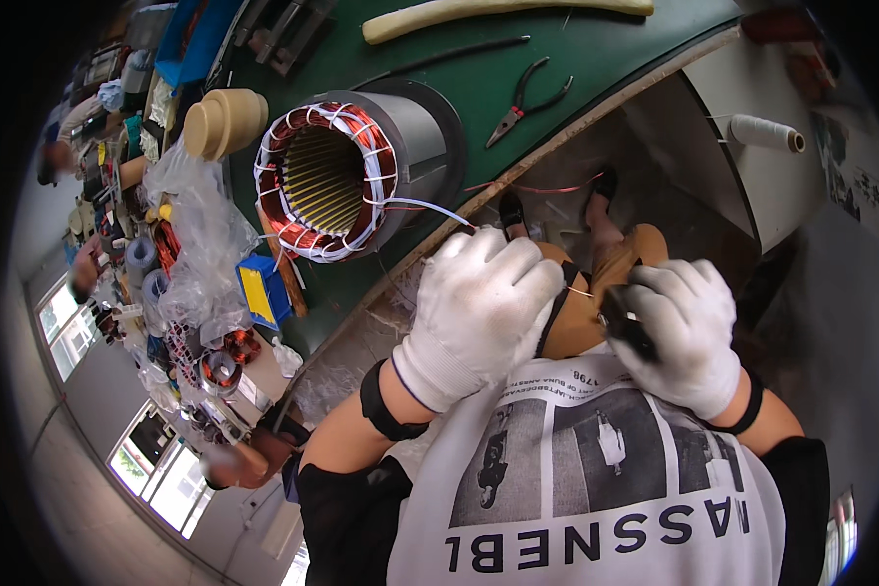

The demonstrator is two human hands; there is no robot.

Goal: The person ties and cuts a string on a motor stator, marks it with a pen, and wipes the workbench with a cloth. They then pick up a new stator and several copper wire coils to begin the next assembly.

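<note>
My left hand (481, 311), in a white glove, is closed on a thin lead wire (430, 206) in white sleeving. That wire runs from the wound stator (324, 181), whose copper coils are laced with white cord and lined with yellow slot strips. My right hand (684, 332), also gloved, grips a small black hand tool (630, 324), too blurred to tell its kind. A short end of wire (578, 292) shows between the two hands, above my lap. The stator lies on its side on the green bench, left of my hands.
On the green bench (596, 59) lie pliers (523, 107) with dark handles, a long pale stick (498, 14) and a thin black rod (459, 57). Near the stator are a tan stepped cylinder (227, 123) and a blue-and-yellow box (264, 291). A white thread spool (767, 133) is at right. Other people sit at far left.
</note>
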